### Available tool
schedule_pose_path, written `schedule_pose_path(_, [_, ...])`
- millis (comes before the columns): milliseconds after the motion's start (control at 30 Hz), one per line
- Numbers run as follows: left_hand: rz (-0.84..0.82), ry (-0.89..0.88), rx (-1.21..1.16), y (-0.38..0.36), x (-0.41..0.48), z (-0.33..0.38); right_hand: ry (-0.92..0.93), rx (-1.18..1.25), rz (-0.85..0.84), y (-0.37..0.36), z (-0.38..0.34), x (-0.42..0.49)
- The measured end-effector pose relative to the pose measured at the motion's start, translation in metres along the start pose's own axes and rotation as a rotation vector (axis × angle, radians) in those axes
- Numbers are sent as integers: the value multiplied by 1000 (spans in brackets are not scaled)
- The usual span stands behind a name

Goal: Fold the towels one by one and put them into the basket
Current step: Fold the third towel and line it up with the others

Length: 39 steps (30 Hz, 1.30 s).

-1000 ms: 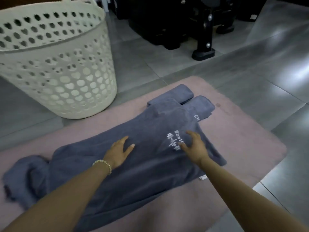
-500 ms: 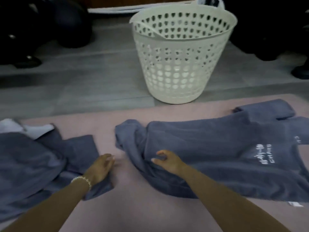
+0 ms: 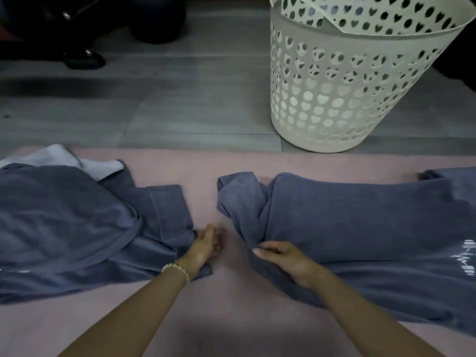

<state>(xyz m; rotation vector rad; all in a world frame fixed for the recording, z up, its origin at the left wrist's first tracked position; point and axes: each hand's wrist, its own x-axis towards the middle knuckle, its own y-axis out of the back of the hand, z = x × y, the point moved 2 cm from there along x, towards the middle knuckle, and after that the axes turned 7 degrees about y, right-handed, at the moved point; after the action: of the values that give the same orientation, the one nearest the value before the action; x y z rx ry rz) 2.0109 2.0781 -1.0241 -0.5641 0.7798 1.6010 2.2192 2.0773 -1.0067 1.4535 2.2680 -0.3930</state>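
A blue-grey towel [image 3: 360,228] with white embroidery lies spread on the pink mat [image 3: 231,318], its left end bunched up. My right hand [image 3: 280,257] sits on that left end and pinches the towel's edge. A little to the left, my left hand [image 3: 206,244], with a bead bracelet at the wrist, rests on the mat with relaxed fingers, beside the edge of a second blue-grey towel [image 3: 77,228] that lies crumpled. The cream basket [image 3: 334,104] with heart-shaped holes stands on the floor beyond the mat, at the far right.
A white cloth [image 3: 64,158] peeks out from under the crumpled towel at the far left. Grey floor tiles [image 3: 180,104] run behind the mat. Dark equipment with a black foot [image 3: 82,59] stands at the back left.
The view has swung left, so the basket now sits at the upper right. Both hands moved from the towel's middle to its left end; the left one came off onto the mat.
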Motion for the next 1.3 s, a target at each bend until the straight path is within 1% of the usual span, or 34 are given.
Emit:
schedule_pose_path(33, [-49,37,-115,-6,-4,2,-54,85,-109,10,-3,-14])
schedule_pose_path(67, [-86,76,-166,-9,-6,3,-131,96,-217,20,-4,-26])
schedule_pose_path(100, [-121,101,-218,-12,-8,4,-220,31,-318,30,-2,-37])
schedule_pose_path(167, [-143,106,-284,-14,-8,3,-400,-225,-515,42,10,-49])
schedule_pose_path(200, [-133,108,-297,-14,-7,1,-453,-341,-569,43,16,-51])
schedule_pose_path(233, [-123,108,-329,-15,-6,0,-453,-427,-555,44,20,-48])
schedule_pose_path(267, [-111,111,-312,-15,-5,-2,-383,-460,-473,42,20,-42])
schedule_pose_path(300, [-121,105,-298,-16,-4,-3,-251,-412,-319,41,18,-33])
schedule_pose_path(367, [-116,94,-222,-21,-5,-1,32,-175,47,37,7,-17])
schedule_pose_path(400, [-102,70,-196,-23,-3,0,142,-123,182,35,-1,-12])
schedule_pose_path(433, [-73,42,-183,-24,-4,3,210,-124,262,31,-8,-6])
schedule_pose_path(467, [-40,19,-169,-25,-2,5,251,-123,286,25,-15,-1])
schedule_pose_path(500, [-32,-20,-160,-25,-3,10,267,-113,280,18,-21,3])
schedule_pose_path(533, [-59,-70,-180,-25,-5,15,254,-84,247,11,-26,7])
schedule_pose_path(600, [-155,-165,-170,-22,-16,28,160,-1,129,-7,-38,11])
schedule_pose_path(667, [-202,-197,-55,-10,-25,32,45,43,-22,-26,-43,11])
schedule_pose_path(700, [-188,-214,1,-2,-28,33,18,29,-64,-34,-42,12])
schedule_pose_path(733, [-138,-224,18,9,-26,31,21,4,-64,-41,-40,12])
schedule_pose_path(767, [-92,-200,14,18,-26,28,42,-42,-11,-45,-35,15])
schedule_pose_path(833, [-37,-103,-21,30,-20,15,81,-191,184,-47,-18,23])
schedule_pose_path(867, [-42,-61,-16,30,-18,7,78,-282,225,-47,-9,27])
schedule_pose_path(933, [-56,-8,73,23,-10,-16,37,-500,200,-53,7,35])
schedule_pose_path(1000, [6,-31,140,18,-6,-29,16,-705,206,-60,16,41])
schedule_pose_path(1067, [49,-44,117,17,-7,-28,60,-877,235,-64,20,46])
schedule_pose_path(1100, [58,-36,107,17,-7,-25,85,-910,245,-64,21,46])
schedule_pose_path(1133, [60,-25,101,18,-7,-23,114,-849,234,-62,22,45])
schedule_pose_path(1200, [24,-1,20,22,-12,-21,161,-539,129,-57,18,40])
schedule_pose_path(1267, [-97,46,-154,32,-17,-16,199,-249,-62,-59,-5,22])
schedule_pose_path(1300, [-147,68,-240,41,-19,-14,208,-198,-172,-64,-17,12])
